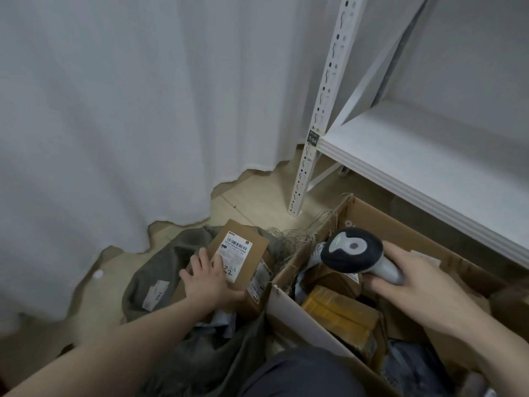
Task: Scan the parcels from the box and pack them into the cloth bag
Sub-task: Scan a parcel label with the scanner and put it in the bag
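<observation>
A brown cardboard parcel (243, 253) with a white barcode label lies in the mouth of the grey cloth bag (160, 270) on the floor. My left hand (206, 279) grips its near edge, fingers spread on the top face. My right hand (420, 293) holds a grey and black barcode scanner (353, 250) by its handle, above the open cardboard box (400, 233) at the right. Several parcels lie inside the box, among them one wrapped in yellow tape (340, 313).
A white metal shelf (415, 150) with a perforated upright (312, 133) stands over the box at the right. A white curtain (114, 110) hangs to the floor behind the bag. Frayed fibres stick up between bag and box. My dark-clothed knee (297, 373) is at the bottom.
</observation>
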